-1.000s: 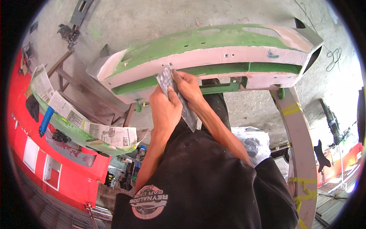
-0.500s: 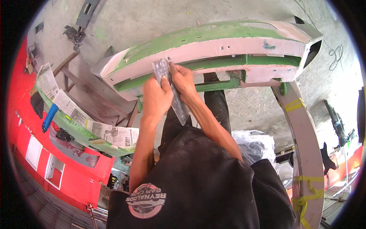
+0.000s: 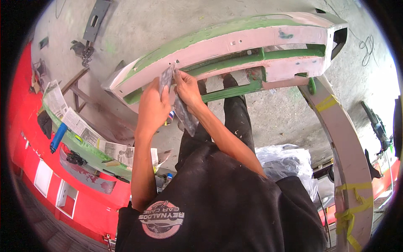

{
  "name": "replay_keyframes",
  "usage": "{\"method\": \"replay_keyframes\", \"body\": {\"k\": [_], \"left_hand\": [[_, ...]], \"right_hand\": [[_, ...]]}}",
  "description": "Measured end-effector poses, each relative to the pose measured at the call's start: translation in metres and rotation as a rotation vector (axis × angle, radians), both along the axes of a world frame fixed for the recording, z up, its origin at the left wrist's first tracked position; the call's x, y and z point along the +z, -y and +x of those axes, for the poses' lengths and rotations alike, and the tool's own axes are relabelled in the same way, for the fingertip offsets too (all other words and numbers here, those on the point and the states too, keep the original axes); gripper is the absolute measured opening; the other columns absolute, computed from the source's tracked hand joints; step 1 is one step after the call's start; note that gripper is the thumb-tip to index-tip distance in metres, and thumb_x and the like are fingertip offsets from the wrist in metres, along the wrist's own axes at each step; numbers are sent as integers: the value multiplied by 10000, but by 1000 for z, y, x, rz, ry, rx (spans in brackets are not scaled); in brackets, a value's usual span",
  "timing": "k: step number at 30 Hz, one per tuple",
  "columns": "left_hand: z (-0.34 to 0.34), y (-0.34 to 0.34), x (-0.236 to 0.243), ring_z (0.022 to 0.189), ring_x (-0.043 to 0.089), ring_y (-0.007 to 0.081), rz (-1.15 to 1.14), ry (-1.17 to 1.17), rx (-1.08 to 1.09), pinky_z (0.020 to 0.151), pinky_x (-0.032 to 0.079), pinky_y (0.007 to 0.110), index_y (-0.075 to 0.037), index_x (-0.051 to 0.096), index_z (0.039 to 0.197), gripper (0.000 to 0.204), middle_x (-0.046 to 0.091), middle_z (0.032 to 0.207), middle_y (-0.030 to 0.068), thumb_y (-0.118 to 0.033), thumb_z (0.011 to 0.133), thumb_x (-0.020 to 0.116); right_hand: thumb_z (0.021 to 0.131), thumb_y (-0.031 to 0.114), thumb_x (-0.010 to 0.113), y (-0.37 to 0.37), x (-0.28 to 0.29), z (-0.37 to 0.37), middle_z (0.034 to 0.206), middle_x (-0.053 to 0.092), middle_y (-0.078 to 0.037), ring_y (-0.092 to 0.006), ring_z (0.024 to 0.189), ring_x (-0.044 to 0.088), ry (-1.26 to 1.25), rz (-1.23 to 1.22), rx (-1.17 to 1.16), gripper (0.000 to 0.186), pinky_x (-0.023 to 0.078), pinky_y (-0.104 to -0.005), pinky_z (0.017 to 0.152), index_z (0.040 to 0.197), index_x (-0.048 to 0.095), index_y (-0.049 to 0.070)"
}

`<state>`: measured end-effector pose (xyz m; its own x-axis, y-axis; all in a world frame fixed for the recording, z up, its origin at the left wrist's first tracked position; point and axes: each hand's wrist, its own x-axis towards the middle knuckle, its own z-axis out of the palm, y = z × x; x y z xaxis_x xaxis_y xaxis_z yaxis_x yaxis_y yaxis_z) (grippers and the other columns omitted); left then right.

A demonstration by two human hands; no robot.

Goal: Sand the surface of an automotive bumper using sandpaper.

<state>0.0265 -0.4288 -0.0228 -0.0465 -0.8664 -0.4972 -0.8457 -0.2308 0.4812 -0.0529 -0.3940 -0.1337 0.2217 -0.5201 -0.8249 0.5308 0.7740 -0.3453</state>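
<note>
A worn, dusty grey strip of sandpaper [image 3: 184, 117] is between my hands, its upper part bent and its lower end hanging toward my lap. My left hand [image 3: 153, 104] is closed on the left side of the strip, thumb pointing up along it. On the right side, the fingers and thumb of my right hand [image 3: 187, 90] pinch it near the top. Just beyond both hands lies a car bumper [image 3: 218, 47], pale pink with green patches and long slots. My fingers partly hide its near lower edge.
On the left stands a green curved panel [image 3: 94, 149] covered with newspaper [image 3: 121, 152], a blue cylinder [image 3: 58, 137] beside it. A long panel with yellow tape [image 3: 342, 147] runs down the right. Clear plastic sheeting [image 3: 285, 161] is by my right side.
The sandpaper strip was nearly straight and is now bent near its top. Both hands have shifted left in view. The bumper appears slightly higher and further left.
</note>
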Motion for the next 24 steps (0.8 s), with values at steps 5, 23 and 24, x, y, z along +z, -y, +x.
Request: {"method": "replay_keyframes", "body": {"k": [5,23,24], "left_hand": [[9,-11,-2,631,583,280,193,-91,272,635,456,404,62,598,937,180,602,712,196,-96,914,517],[-34,-10,-18,645,632,367,76,-84,523,606,451,411,85,602,890,169,628,706,228,-56,889,508],[-35,-9,-18,652,629,386,73,-66,508,608,453,415,88,601,894,167,627,705,236,-48,885,504]], "right_hand": [[981,356,526,-2,2,-10,716,534,31,-47,618,420,-101,-56,166,376,351,-231,552,882,635,10],[964,314,563,20,3,-27,673,578,15,-51,585,439,-128,60,210,372,377,-256,527,786,659,1],[964,310,565,21,4,-27,671,577,14,-51,582,438,-126,78,203,369,374,-255,524,776,656,5]]}}
